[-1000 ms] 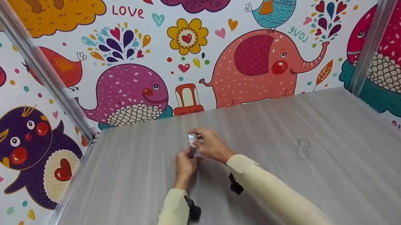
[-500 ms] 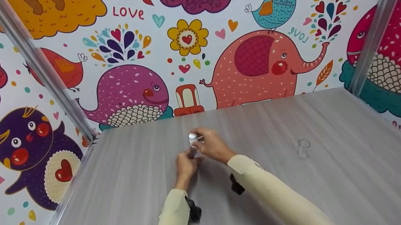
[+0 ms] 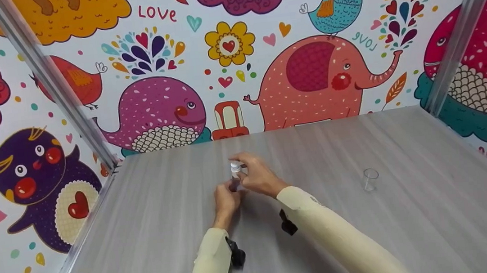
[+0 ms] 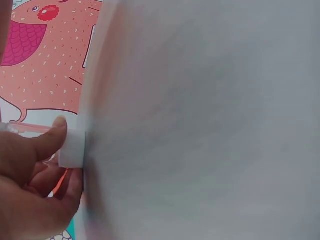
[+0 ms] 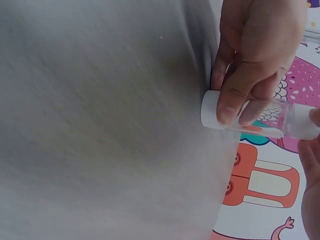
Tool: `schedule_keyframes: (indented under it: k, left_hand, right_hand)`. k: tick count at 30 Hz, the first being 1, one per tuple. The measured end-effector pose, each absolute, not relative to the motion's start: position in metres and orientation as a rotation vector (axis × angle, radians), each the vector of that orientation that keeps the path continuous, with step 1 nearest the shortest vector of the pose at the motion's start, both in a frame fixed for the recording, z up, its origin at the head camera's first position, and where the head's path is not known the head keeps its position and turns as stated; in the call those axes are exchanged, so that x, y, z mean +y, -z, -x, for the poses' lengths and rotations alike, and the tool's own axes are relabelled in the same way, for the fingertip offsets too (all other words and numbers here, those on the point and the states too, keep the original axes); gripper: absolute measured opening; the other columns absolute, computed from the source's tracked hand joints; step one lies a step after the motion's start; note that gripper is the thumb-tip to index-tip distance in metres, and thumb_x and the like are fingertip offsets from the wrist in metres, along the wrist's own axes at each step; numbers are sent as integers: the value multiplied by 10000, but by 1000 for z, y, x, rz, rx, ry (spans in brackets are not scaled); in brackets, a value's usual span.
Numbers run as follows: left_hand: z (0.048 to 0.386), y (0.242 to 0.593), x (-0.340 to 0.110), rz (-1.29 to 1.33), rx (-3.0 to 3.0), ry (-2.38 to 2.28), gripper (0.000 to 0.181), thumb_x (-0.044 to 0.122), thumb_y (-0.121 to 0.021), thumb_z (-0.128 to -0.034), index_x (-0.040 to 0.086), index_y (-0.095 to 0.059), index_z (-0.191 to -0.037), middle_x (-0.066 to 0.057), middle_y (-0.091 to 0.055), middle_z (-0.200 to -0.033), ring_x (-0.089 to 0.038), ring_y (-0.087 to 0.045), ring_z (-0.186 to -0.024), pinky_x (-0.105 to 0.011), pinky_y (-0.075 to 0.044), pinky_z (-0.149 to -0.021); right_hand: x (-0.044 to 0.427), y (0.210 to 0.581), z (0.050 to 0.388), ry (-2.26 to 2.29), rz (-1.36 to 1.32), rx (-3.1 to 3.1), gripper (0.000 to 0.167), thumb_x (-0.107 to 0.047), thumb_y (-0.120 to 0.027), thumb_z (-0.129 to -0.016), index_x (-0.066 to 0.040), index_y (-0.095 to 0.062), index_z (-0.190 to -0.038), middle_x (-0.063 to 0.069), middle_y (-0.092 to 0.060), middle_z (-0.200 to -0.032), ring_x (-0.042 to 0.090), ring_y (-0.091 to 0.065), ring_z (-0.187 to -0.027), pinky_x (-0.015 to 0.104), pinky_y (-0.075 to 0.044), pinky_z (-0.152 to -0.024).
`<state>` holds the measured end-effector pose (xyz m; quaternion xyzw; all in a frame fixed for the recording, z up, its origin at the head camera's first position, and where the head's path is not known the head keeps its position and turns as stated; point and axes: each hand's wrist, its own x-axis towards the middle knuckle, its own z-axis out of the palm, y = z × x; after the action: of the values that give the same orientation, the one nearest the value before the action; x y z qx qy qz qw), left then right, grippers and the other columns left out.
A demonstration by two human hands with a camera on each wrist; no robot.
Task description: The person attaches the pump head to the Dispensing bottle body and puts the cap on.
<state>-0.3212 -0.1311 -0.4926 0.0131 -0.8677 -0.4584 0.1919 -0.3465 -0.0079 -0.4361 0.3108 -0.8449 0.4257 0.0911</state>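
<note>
A small clear bottle [image 5: 272, 121] with a white base [image 5: 210, 110] and a white top [image 3: 235, 169] stands upright on the table, toward the back. My left hand [image 3: 227, 201] grips it low down, thumb and fingers around the white base and lower wall, as the left wrist view shows of the base [image 4: 72, 150]. Above it, my right hand [image 3: 259, 176] pinches the white top between thumb and fingers. At the right edge of the right wrist view only part of that hand [image 5: 311, 180] shows. I cannot tell whether the bottle holds liquid.
A clear, open cylinder [image 3: 370, 180], like a small cup or cover, stands on the grey table [image 3: 154, 236] to the right of my hands. Behind the table rises a patterned wall [image 3: 311, 88], with metal posts [image 3: 52, 84] at both back corners.
My right fingers shift about the white top: the index finger draws back, then reaches over it again. The left hand and bottle stay in place.
</note>
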Motion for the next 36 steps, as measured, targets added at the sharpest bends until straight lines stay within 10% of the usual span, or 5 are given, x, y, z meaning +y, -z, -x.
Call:
schedule_keyframes:
  k: [7, 13, 29, 36]
  left_hand:
    - [323, 491, -133, -6, -2412, 1328, 172, -67, -744, -714, -78, -730, -884, 3, -482, -634, -143, -421, -631, -279, -359, -611]
    - [323, 490, -134, -6, -2413, 1368, 189, -75, -734, -728, -90, -734, -916, -104, -645, -723, -146, -473, -667, -276, -419, -622]
    - [320, 491, -131, -98, -2448, 1326, 280, 10, -794, -749, -8, -773, -1028, -177, -752, -1069, -236, -683, -947, -466, -542, -909]
    - [322, 492, -131, -101, -2454, 1331, 134, 1, -791, -737, -37, -666, -769, -12, -536, -635, -156, -452, -639, -289, -370, -606]
  right_hand:
    - [-9, 434, 346, -1276, -908, -2532, 436, 111, -617, -897, -7, -593, -1316, 161, -643, -1285, 295, -641, -1188, 407, -521, -1003]
    - [-10, 431, 348, -1285, -866, -2577, 461, 71, -642, -907, -12, -566, -1353, 157, -647, -1283, 282, -649, -1176, 392, -531, -987]
    - [-6, 433, 347, -1318, -887, -2534, 522, 1, -674, -890, -43, -544, -1394, 168, -568, -1408, 309, -567, -1276, 443, -459, -1086]
    - [-9, 432, 346, -1330, -890, -2547, 478, 78, -600, -911, -30, -565, -1375, 159, -593, -1396, 305, -588, -1282, 423, -475, -1062]
